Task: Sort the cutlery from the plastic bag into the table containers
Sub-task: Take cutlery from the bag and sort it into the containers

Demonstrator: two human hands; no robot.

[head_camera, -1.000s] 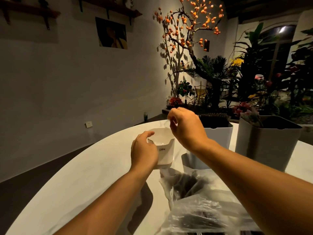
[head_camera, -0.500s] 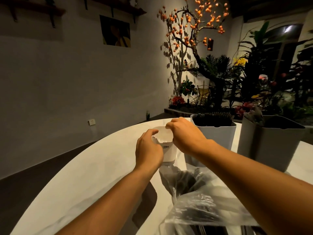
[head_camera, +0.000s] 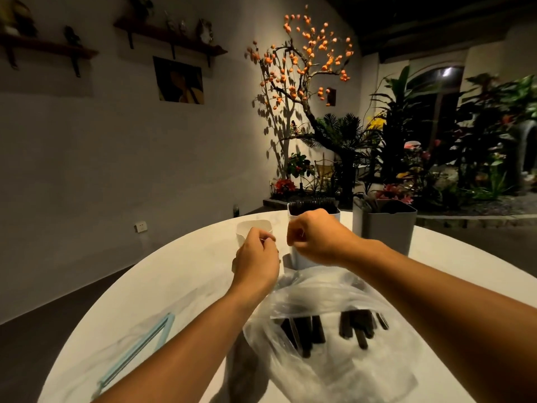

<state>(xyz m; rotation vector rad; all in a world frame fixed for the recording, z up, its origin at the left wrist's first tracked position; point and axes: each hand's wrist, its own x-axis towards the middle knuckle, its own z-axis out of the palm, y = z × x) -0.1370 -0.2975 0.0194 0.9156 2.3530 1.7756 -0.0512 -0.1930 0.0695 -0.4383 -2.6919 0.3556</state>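
Hands over table (head_camera: 174, 286): left hand (head_camera: 255, 257) gripped white cup (head_camera: 250, 228); right hand (head_camera: 316, 239) curled, contents unclear. Bag (head_camera: 319, 359) with dark cutlery (head_camera: 354, 327) lay near, before two bins (head_camera: 386, 228).

We count three containers on the table: one small white cup (head_camera: 253, 227), one pale square bin (head_camera: 313, 210) bristling with dark handles, and one grey bin (head_camera: 384, 228) beside it. We see one clear plastic bag (head_camera: 328, 338), and inside it dark cutlery (head_camera: 334, 327) in two loose clusters, too overlapped and blurred for us to number the pieces. We count two hands, the left hand (head_camera: 257, 257) and the right hand (head_camera: 315, 238), and one light blue frame (head_camera: 139, 349) lying flat.
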